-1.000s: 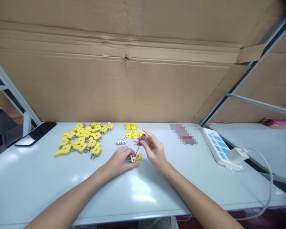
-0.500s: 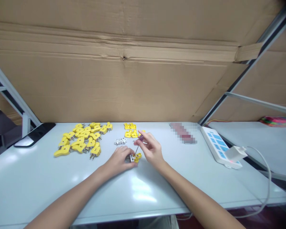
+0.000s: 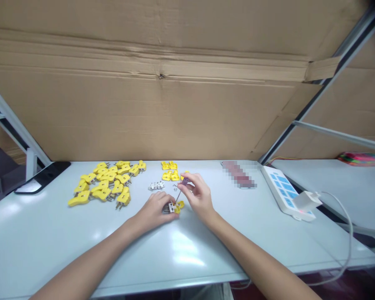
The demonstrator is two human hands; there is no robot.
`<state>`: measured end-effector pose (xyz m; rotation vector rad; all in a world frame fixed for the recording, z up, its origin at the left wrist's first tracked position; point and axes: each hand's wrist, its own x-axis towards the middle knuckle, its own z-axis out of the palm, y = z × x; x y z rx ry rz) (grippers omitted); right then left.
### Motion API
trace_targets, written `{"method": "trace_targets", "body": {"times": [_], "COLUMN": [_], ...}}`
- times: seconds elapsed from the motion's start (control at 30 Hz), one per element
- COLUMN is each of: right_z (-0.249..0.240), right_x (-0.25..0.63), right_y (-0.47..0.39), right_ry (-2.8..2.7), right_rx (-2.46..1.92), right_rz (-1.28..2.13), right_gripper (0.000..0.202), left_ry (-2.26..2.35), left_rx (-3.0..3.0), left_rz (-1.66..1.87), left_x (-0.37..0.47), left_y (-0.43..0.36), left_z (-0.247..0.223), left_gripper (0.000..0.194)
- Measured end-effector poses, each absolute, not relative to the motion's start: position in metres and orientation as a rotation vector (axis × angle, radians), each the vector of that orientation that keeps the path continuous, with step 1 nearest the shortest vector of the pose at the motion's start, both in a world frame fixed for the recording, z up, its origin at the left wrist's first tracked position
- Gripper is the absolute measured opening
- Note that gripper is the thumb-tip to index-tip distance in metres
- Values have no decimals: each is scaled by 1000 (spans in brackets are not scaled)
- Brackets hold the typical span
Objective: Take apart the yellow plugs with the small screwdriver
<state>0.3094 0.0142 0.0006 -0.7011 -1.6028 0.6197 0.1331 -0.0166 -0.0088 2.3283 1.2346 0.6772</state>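
Held low over the table by my left hand (image 3: 158,208) is a plug (image 3: 171,207) with a white body, metal pins pointing left and yellow casing on its right. My left fingers are closed around it. My right hand (image 3: 199,196) grips a screwdriver (image 3: 185,181) by its purple handle, and the thin shaft slants down to the white plug body. Whether the tip sits in a screw is too small to tell. Beyond my hands lie white pin blocks (image 3: 156,186), a few small screws (image 3: 175,187) and several yellow casing halves (image 3: 170,175).
Many yellow plugs (image 3: 104,183) are heaped at the left. A black glossy device (image 3: 43,177) rests at the far left edge. On the right stand a white power strip (image 3: 284,191) and a plugged-in charger (image 3: 306,201) with a cable. A cardboard wall (image 3: 162,116) backs the table.
My right fingers have shifted on the screwdriver's handle, showing more of the purple. The shaft still reaches the plug, and my left hand keeps hold of it. The view has moved slightly.
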Motion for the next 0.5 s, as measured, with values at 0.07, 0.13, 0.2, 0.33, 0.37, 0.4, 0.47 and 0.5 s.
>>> {"method": "trace_targets", "body": {"times": [0.07,0.13,0.2,0.33,0.37,0.4,0.47,0.5], "right_z": [1,3,5,5,4,3,2,2], "right_x": [309,309,309,309,308,308,308,307], "right_y": [15,15,14,12,12,12,11,11], "right_ry": [-1620,-1639,-1643,-1640,-1618,-1593,-1565,-1565], "right_rx": [-737,-708,-653,-658,-682,-712,-767,-779], "right_rz": [595,651,726,736,690,637,566,571], "right_gripper": [26,31,32,25,24,22,21,22], "left_ry": [1230,1218,1216,1233,1234,1233,1227,1224], "left_rx": [2331,2341,2350,2346,2344,2340,2329,2324], "left_rz": [679,685,681,654,653,655,663,663], "left_x": [133,133,133,132,132,132,132,132], "left_y": [-17,-16,-16,-17,-17,-17,-17,-17], "left_z": [-8,-8,-9,-9,-9,-9,-9,-9], "left_gripper": [20,20,20,20,20,20,21,21]}}
